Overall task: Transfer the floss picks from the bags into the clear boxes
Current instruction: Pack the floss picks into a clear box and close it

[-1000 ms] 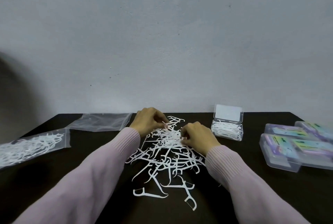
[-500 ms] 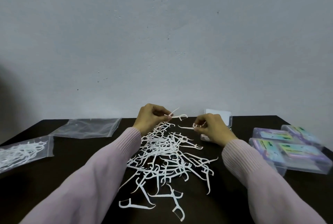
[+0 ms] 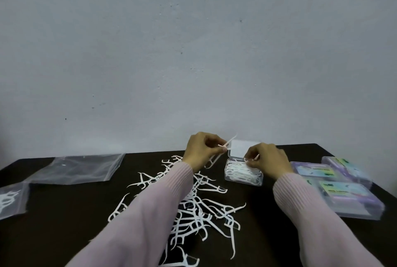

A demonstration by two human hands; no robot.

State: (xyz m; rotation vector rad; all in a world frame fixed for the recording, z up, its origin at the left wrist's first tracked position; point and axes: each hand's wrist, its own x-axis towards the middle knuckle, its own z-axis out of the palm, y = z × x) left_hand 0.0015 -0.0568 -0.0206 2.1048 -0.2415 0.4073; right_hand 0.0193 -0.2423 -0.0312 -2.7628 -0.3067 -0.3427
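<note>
A loose pile of white floss picks (image 3: pixel 193 208) spreads over the dark table (image 3: pixel 64 223) in front of me. Behind it to the right stands an open clear box (image 3: pixel 242 177), partly filled with picks, its lid (image 3: pixel 240 148) tilted up. My left hand (image 3: pixel 202 150) is raised just left of the box and pinches a floss pick (image 3: pixel 217 158) that slants upward. Directly over the box, my right hand (image 3: pixel 267 159) pinches another pick (image 3: pixel 250 160) at its fingertips. An empty clear bag (image 3: pixel 81 168) lies at the left, and a bag with picks (image 3: pixel 10 200) sits at the left edge.
Several closed clear boxes with purple and green labels (image 3: pixel 343 189) are stacked at the right side of the table. A plain grey wall (image 3: pixel 193 52) rises just behind the table's far edge.
Both hands lifted picks off the pile and moved right. My right hand now hovers over the open box; my left hand has come beside it. The view has turned toward the left.
</note>
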